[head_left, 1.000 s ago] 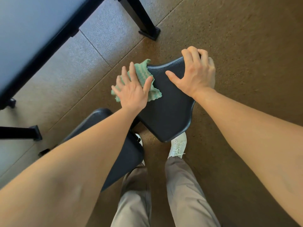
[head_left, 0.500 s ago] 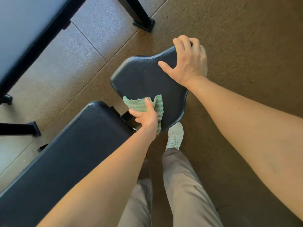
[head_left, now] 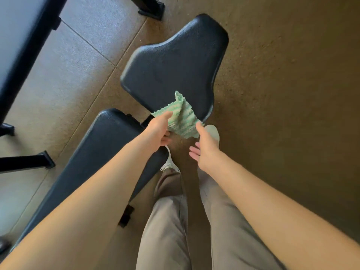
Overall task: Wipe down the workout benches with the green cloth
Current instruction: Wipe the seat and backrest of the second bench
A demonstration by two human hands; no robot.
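A black padded seat pad [head_left: 175, 69] of the workout bench sits ahead of me, with the long black back pad [head_left: 101, 152] running toward the lower left. The green cloth [head_left: 182, 118] hangs bunched at the near edge of the seat pad. My left hand [head_left: 160, 129] pinches the cloth's left side, thumb on top. My right hand [head_left: 204, 149] is just right of the cloth, fingers spread, thumb tip touching or nearly touching its lower right corner; it holds nothing.
A second bench with a grey-blue pad [head_left: 17, 32] and black frame lies at the upper left; its black feet [head_left: 150, 8] rest on the floor. My legs in tan trousers [head_left: 175, 221] and white shoes stand beside the bench. Brown rubber floor [head_left: 282, 94] spreads to the right.
My right hand has let go of the seat pad's far edge and come down next to the cloth. My left hand pulled the cloth back to the pad's near edge.
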